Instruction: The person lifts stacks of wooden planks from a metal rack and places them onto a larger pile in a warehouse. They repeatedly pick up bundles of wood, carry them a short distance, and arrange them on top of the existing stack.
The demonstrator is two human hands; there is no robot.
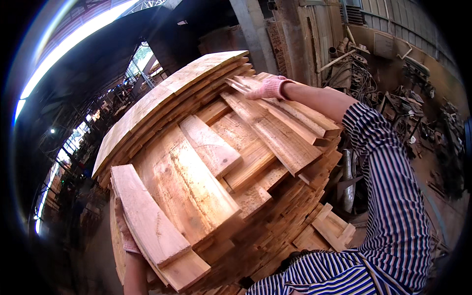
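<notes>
A large stack of light wooden planks (182, 172) fills the middle of the view, its top layer lying at uneven angles. My left hand (127, 235), in a pink knit glove, grips the outer edge of a pale, slightly curved plank (147, 211) at the near left; its fingers are partly hidden by the wood. Another plank (189, 269) lies under that one. At the far right of the stack my right hand (268, 89), gloved alike, is closed over the end of a narrow plank (290, 120). Beside it rests a wider plank (282, 140).
A neat pile of long boards (167, 91) rises along the stack's far side. Shorter wood pieces (327, 228) lie low at the right. Scrap metal and cables (349, 73) crowd the floor by the right wall, and a concrete pillar (253, 34) stands behind.
</notes>
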